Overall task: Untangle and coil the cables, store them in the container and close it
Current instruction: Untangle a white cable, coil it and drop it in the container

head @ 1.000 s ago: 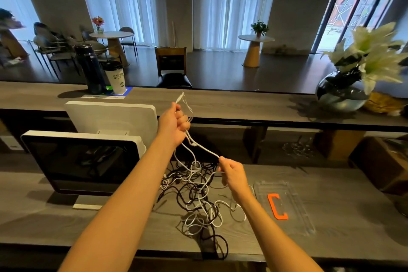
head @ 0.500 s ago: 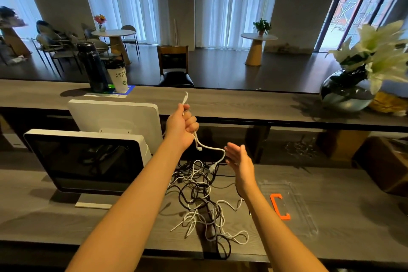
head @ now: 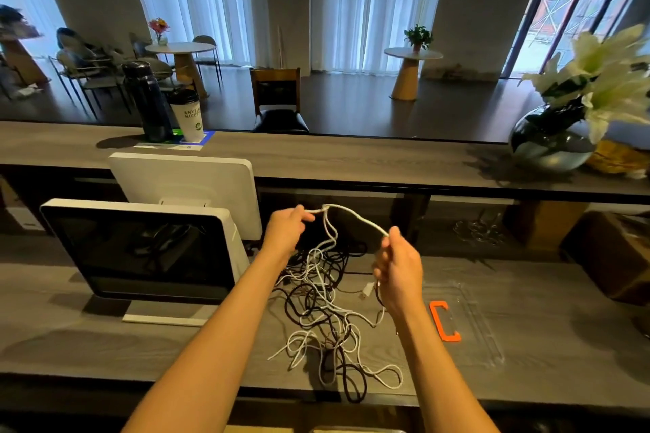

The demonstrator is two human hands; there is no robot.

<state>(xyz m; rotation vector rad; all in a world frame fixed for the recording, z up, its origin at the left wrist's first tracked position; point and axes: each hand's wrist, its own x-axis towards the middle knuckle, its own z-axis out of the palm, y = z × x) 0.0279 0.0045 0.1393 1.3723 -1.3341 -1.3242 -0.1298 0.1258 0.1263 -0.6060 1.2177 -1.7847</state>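
A tangle of black and white cables (head: 327, 309) lies on the grey wooden counter in front of me. One white cable (head: 355, 218) rises out of the pile and arches between my hands. My left hand (head: 286, 230) pinches one end of that arch, with more white strands hanging down from the pinch. My right hand (head: 399, 269) grips the other end between thumb and fingers. A clear plastic container (head: 471, 323) with an orange clip (head: 444, 321) lies flat on the counter just right of my right wrist.
Two white point-of-sale screens (head: 140, 250) stand at the left. On the raised bar ledge (head: 351, 162) stand a dark bottle (head: 147, 102), a paper cup (head: 188, 118) and a glass vase of white lilies (head: 562, 126). A brown box (head: 612, 257) sits at far right.
My left hand has come down from its raised position. My right hand, open half a second ago, has closed on the white cable, which now arches between both hands.
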